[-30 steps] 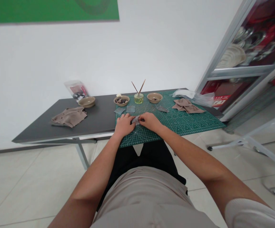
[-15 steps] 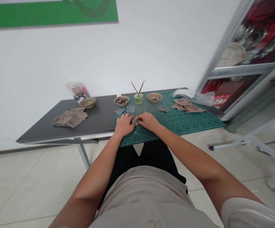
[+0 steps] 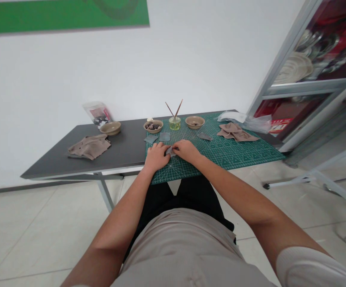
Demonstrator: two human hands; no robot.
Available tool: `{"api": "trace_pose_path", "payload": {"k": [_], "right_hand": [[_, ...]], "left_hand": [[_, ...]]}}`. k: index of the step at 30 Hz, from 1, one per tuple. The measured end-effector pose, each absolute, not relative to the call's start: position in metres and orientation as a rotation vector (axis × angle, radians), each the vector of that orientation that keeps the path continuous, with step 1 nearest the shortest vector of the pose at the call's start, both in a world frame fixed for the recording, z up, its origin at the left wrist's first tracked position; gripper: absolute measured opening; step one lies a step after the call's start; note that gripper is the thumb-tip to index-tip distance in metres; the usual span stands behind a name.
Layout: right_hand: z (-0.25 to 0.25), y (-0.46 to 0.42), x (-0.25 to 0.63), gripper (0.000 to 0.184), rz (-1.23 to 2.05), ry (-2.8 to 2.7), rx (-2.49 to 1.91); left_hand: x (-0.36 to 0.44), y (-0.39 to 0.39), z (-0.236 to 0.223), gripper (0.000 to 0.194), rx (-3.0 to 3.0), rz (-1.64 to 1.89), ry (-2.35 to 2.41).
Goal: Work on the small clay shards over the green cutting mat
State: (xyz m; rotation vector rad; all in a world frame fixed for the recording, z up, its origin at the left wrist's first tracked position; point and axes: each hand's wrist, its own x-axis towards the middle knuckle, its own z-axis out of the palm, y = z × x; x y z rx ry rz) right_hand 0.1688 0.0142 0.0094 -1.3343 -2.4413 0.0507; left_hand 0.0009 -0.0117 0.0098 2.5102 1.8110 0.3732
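Note:
Near the front edge of the green cutting mat [image 3: 238, 153], both my hands meet at a small, thin grey piece [image 3: 170, 151]. My left hand [image 3: 157, 156] lies over its left side, thumb and fingers closed on it. Coming from the right, my right hand [image 3: 187, 151] pinches the piece's other edge. Fingers cover much of it, so its material is unclear. Just beyond my left hand lie a grey-blue flat piece [image 3: 150, 139] and a squarish flat piece [image 3: 164, 137]. A darker grey flat piece [image 3: 205, 136] rests beyond my right hand.
A bowl of dark lumps [image 3: 153, 131], a glass jar [image 3: 174, 124] holding two thin sticks, and another bowl [image 3: 195, 126] line the back. Brown cloths lie left [image 3: 89, 147] and right [image 3: 235, 132]. A bowl [image 3: 110, 128], clear container [image 3: 97, 113] and plastic bag [image 3: 258, 123] stand farther out.
My hands stay on the small grey piece, with the right hand's fingers shifting only slightly. The view has tilted a little; nothing else has visibly moved.

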Motion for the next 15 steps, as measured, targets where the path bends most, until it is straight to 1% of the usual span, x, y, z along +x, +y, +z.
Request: {"api": "trace_pose_path", "payload": {"k": [8,15], "right_hand": [[0.007,-0.005,0.178,0.018,0.043,-2.414,-1.376],[0.006,0.011,0.166,0.02,0.09,-2.45,-1.303]], "left_hand": [[0.002,-0.012,0.007,0.041,2.522,0.41,1.818],[0.002,-0.012,0.007,0.04,2.518,0.409,1.818]]}}
